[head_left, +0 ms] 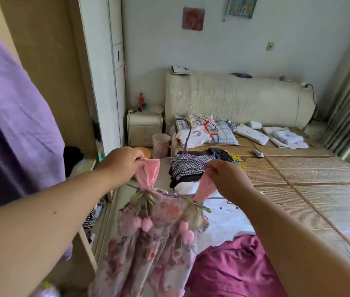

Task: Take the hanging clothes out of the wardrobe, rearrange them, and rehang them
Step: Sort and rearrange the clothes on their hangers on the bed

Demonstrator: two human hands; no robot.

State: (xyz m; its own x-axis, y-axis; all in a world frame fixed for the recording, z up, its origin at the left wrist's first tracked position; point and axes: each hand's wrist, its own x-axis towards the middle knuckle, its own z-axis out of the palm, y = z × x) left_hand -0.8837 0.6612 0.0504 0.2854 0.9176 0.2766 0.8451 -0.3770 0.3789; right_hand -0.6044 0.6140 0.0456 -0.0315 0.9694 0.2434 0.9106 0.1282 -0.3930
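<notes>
Floral dress (152, 232) may drop if our left hand (122, 166) or right hand (227, 179) loosens its pinch on the pink straps (148, 171).

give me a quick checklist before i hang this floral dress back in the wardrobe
1. Left hand grips one pink strap: ok
2. Right hand pinches the other pink strap: ok
3. Floral dress hangs flat, untwisted: ok
4. Purple hanger seated inside the straps: cannot tell, only thin purple bars show near the neckline
5. A hand free to take the hook: not ok, both are busy
6. Room on the wardrobe rail: cannot tell, rail out of view
</notes>
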